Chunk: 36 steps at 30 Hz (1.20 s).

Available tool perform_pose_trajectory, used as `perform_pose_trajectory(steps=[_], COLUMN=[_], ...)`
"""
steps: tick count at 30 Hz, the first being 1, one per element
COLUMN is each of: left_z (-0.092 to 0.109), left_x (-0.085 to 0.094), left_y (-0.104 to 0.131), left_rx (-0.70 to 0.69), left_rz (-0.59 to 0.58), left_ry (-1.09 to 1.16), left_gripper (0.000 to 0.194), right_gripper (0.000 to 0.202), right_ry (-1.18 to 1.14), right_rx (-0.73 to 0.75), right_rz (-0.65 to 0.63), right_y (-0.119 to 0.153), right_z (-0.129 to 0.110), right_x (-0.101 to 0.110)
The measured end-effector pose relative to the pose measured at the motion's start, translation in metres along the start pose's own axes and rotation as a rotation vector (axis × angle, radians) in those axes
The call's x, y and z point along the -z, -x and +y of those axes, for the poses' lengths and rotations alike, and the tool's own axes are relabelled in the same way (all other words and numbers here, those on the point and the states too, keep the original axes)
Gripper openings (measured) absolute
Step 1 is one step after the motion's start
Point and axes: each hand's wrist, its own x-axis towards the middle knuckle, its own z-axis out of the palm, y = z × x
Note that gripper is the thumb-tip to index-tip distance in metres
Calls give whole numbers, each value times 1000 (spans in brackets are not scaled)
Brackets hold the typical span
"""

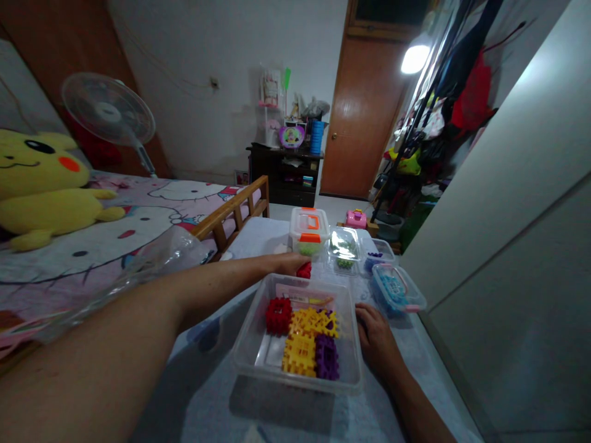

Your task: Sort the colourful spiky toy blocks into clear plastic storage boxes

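Observation:
A clear plastic box [252,347] stands on the cloth-covered table, holding red pieces [279,316], yellow pieces [300,354] and purple pieces [327,357]. Past its far left corner, my left hand [293,263] is closed around a red piece [303,271], its fingers partly hidden. My right hand [370,325] rests beside the box's right wall, with its fingers curled near the rim; whether it grips anything does not show.
Behind the box stand an orange-latched container [309,226], a clear clamshell with green pieces [344,246], a small tub with purple pieces [379,253] and a lidded blue-filled box [397,289]. A wooden bed rail [235,206] borders the left.

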Motion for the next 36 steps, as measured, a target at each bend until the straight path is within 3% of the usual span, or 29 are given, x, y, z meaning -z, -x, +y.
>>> perform_pose_trajectory(steps=[8, 12, 15, 18, 21, 23, 25, 29, 36], left_z=[0, 3, 0, 1, 22, 48, 78, 124, 128], left_x=[-4, 2, 21, 51, 81, 92, 94, 72, 35], left_y=[7, 19, 34, 56, 87, 109, 129, 153, 151], left_rx=[26, 63, 87, 100, 46, 13, -12, -2, -30], left_rz=[91, 187, 267, 352, 426, 397, 286, 79, -131], left_ry=[64, 118, 164, 189, 170, 107, 61, -123, -270], left_gripper=[38, 38, 39, 43, 46, 47, 47, 42, 47], right_gripper=[33, 33, 33, 33, 33, 32, 32, 33, 32], right_ry=[-1, -2, -4, 7, 12, 16, 19, 19, 33], right_rx=[-3, -2, 9, 11, 15, 21, 27, 46, 49], right_rz=[-8, 0, -8, -21, -27, -22, -14, -18, -19], right_y=[0, 0, -1, -1, -1, -2, -2, -3, -4], right_z=[2, 3, 3, 3, 5, 6, 6, 8, 10], right_x=[0, -1, 0, 0, 0, -1, -1, -1, -2])
